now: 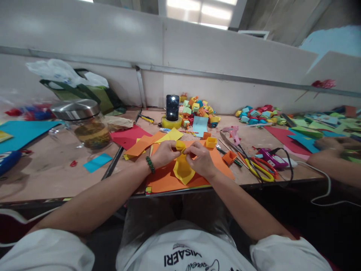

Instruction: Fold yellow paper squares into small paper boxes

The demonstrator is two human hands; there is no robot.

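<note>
Both my hands meet over an orange sheet of paper (160,180) near the table's front edge. Between them is a small folded yellow paper piece (180,146). My left hand (166,152), with a green bead bracelet at the wrist, pinches it from the left. The fingers of my right hand (200,160) are closed on its right side. Below them a yellow sheet of paper (183,173) hangs or lies; whether it joins the folded piece I cannot tell. Just beyond my right hand sit a yellow paper box (211,142) and an orange paper box (229,157).
A phone (172,107) stands on a yellow tape roll (171,122), beside a heap of folded paper pieces (197,109). A glass jar of tea (91,131) is at left. Scissors (262,171), a pink glue gun (233,133) and a purple power strip (272,158) lie right, near another person's arm (329,165).
</note>
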